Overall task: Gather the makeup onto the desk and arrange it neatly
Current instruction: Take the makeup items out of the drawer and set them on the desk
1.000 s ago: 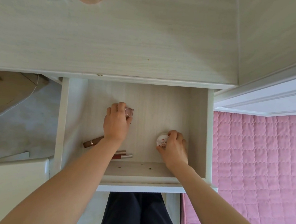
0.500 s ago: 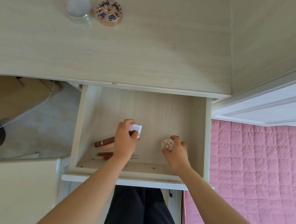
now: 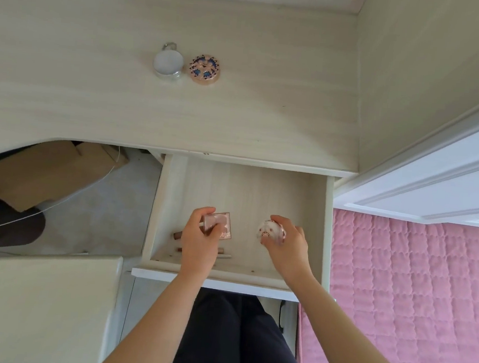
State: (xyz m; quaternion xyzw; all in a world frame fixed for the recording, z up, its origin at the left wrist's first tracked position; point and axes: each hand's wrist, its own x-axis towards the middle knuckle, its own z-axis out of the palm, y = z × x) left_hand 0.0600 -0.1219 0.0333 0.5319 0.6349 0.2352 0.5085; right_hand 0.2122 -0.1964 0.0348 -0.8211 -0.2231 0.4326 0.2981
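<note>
As far as the step goes: I'd call this the pick-up out of the open drawer (image 3: 327, 233). Both hands are loaded, and neither piece is on the worktop (image 3: 253, 118) yet.
Left hand: my left hand (image 3: 199, 239) has its fingers (image 3: 204, 211) curled round a square pink palette (image 3: 222, 223), thumb across its lid. It's over the near left part of the drawer.
Right hand: my right hand (image 3: 289, 244) has a round white compact (image 3: 268, 232) pinched from the right side, fingers wrapped round its edge, near right part of the drawer.
Lifted or not: can't tell from up here whether either piece is clear of the drawer floor.
Already up top: a white jar (image 3: 168, 63) and a patterned compact (image 3: 205, 69) sit just beside each other, far left of centre on the worktop.
Left behind: a couple of brownish tubes (image 3: 177, 235) lie at the near left of the drawer, partly hidden under my left hand.
Next move: my guess is raise both hands over the drawer's far edge and carry the two pieces to the far pair. Then set them down flat in the same row, so it reads as a line.
Needs care: keep the round one pinched firm since it could roll, and go back for the tubes after.
</note>
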